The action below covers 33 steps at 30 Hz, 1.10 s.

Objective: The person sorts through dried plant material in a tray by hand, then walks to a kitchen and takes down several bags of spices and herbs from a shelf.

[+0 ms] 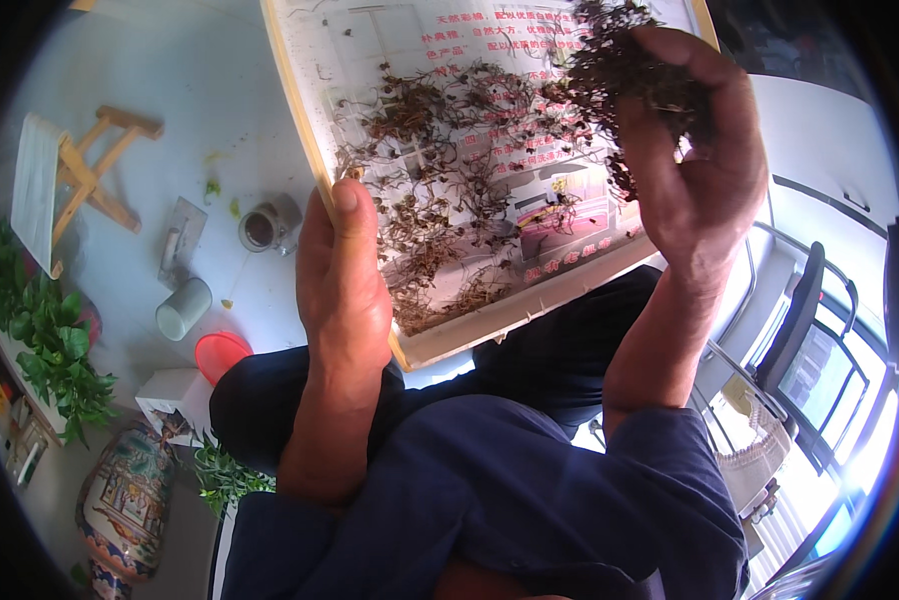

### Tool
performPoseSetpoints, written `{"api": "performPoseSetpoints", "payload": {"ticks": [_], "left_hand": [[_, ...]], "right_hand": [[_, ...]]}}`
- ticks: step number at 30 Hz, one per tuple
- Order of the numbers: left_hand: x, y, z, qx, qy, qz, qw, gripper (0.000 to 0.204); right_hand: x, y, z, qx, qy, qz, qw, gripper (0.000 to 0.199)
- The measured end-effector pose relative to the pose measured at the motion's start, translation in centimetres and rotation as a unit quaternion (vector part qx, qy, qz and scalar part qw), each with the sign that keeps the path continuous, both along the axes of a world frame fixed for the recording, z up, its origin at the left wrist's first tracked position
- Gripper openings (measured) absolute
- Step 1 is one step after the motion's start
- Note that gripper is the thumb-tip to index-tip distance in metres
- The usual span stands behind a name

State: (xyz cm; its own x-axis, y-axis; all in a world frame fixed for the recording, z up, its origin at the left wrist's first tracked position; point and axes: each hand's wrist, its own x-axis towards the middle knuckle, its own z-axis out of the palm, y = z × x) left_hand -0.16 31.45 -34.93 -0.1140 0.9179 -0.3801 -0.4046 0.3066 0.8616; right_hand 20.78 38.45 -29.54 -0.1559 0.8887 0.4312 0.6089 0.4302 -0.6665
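Observation:
My left hand (pixel 345 285) grips the left edge of a shallow tray (pixel 302 100), its thumb over the rim. The tray has a pale wooden border and a printed bottom with red lettering, and it is tilted above my lap. Dark dried plant bits with thin stems (pixel 425 215) lie scattered across it. Over the tray's far right part, my right hand (pixel 705 170) is closed round a thick clump of the same dried plant stuff (pixel 610 65). Some strands hang from the clump toward the tray. The far edge of the tray is cut off by the picture.
On the floor at left stand a wooden folding stool (pixel 95 175), a mug (pixel 262 230), a trowel (pixel 182 240), a pale cylinder (pixel 184 310) and a red container (pixel 223 355). Leafy plants (pixel 45 320) and a painted vase (pixel 125 500) line the lower left. A dark-framed piece of equipment (pixel 805 320) is at right.

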Motion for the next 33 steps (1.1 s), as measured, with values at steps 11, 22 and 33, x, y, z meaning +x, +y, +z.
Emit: {"api": "performPoseSetpoints", "payload": {"ticks": [11,22,33], "left_hand": [[-0.7,-0.2,0.0,0.014,-0.017,0.042,0.999,0.057],[-0.9,-0.2,-0.3,0.029,-0.003,0.036,0.999,0.057],[-0.4,-0.3,0.7,0.041,-0.049,0.03,0.998,0.055]], "right_hand": [[0.1,0.0,-0.1,0.037,0.146,-0.033,0.988,0.025],[1.6,1.2,-0.7,-0.018,-0.145,0.049,0.988,0.05],[-4.7,-0.7,-1.4,-0.055,-0.196,-0.003,0.979,0.101]]}}
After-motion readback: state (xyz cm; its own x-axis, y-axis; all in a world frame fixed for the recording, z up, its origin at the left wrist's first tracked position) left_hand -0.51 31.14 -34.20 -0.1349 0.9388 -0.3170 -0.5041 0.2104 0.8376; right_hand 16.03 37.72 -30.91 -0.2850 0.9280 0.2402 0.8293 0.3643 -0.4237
